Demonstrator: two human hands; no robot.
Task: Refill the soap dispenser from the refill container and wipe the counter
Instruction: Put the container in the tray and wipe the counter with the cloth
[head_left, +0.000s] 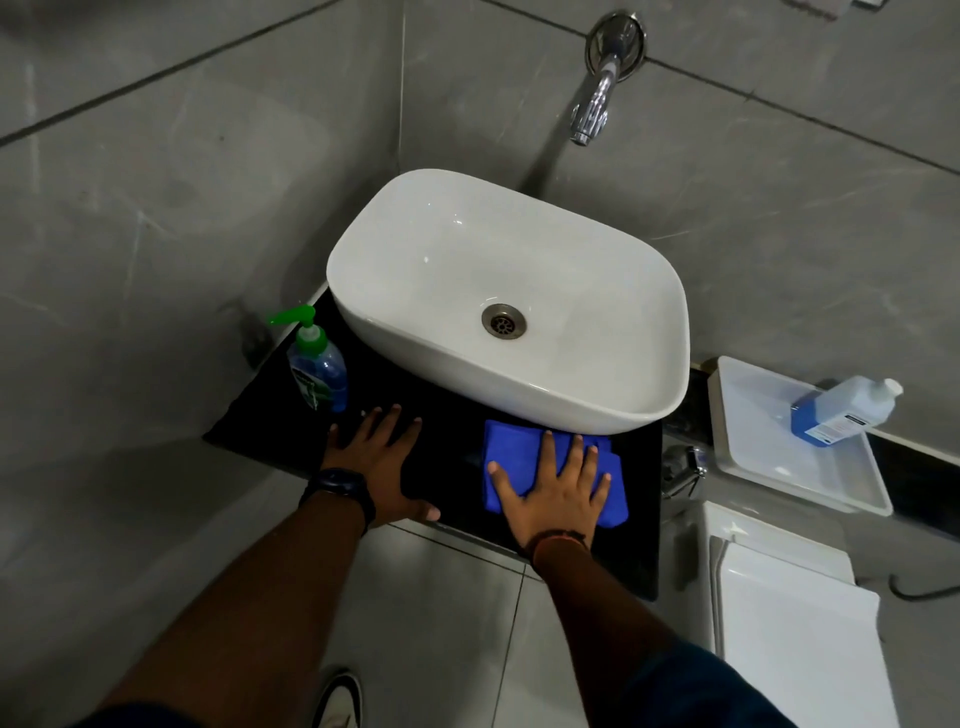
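My right hand (558, 486) lies flat, fingers spread, pressing the blue cloth (524, 457) onto the black counter (452, 467) at five o'clock of the white basin (519, 374). My left hand (382, 457) rests spread and bare at seven. The soap dispenser (318, 370) stands at nine; the refill container (841, 410) lies in a white tray (769, 467) at three. Grey tiled walls (156, 208).

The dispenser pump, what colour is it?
Green; the pump tops the dispenser, seen in the head view.
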